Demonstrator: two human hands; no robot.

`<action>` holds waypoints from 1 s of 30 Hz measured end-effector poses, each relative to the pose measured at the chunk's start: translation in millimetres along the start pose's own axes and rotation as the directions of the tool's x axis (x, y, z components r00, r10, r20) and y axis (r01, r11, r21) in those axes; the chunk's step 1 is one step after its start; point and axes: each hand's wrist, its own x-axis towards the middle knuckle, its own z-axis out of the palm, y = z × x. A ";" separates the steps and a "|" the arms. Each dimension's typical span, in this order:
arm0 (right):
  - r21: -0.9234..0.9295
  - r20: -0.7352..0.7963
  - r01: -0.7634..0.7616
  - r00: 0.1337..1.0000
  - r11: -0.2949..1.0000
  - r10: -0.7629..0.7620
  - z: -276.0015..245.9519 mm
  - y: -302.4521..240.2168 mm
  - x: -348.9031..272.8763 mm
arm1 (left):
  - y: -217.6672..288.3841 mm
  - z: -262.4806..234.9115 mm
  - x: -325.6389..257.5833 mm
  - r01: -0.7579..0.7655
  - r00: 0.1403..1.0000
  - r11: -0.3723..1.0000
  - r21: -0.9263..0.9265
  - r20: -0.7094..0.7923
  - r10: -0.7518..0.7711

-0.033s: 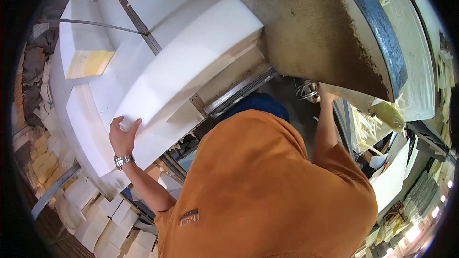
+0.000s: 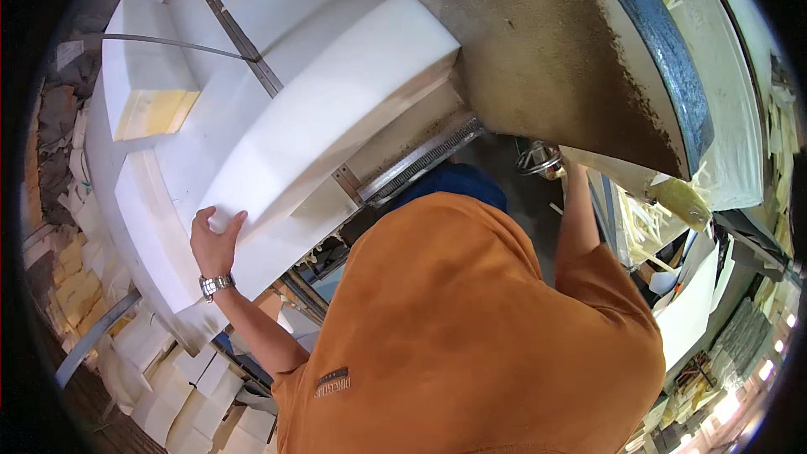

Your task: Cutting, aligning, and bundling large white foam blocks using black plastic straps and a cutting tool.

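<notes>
A long, curved white foam block (image 2: 328, 92) lies on the pale tabletop, its far end close to the dusty machine housing. My left hand (image 2: 214, 240), wearing a metal watch, grips the block's near left end with thumb and fingers on either side of the corner. Low on the right, beneath the housing, my right hand (image 2: 573, 170) is on a shiny metal handwheel (image 2: 538, 157). The housing's edge and shadow hide part of its fingers. A toothed metal strip (image 2: 424, 160) runs along the table edge beside the block.
The large dusty housing (image 2: 555, 50) with a blue rim (image 2: 651, 42) overhangs the right. Two other foam pieces, an upright block (image 2: 139, 67) and a curved slab (image 2: 155, 227), are at the left. A metal bar (image 2: 227, 17) crosses the table. Yellowish foam strips (image 2: 639, 227) lie right.
My right hand and forearm have shifted very slightly at the handwheel. My left hand and the foam block look the same, apart from a tiny shift of the whole view.
</notes>
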 end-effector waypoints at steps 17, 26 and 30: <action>-0.118 0.628 -0.055 0.770 0.991 0.118 41.4 32.5 35.2 | -15.0 4.6 5.1 -0.049 0.997 0.998 0.030 -0.050 0.050; -0.058 0.863 0.051 0.505 0.997 0.025 22.5 64.4 3.7 | -1.3 -6.1 -5.4 -0.071 0.995 0.991 -0.111 -0.077 0.063; -0.172 0.540 0.381 0.808 0.909 -0.236 -54.8 -27.4 -52.6 | -5.7 -6.2 -3.3 -0.013 0.997 0.991 -0.135 -0.076 0.003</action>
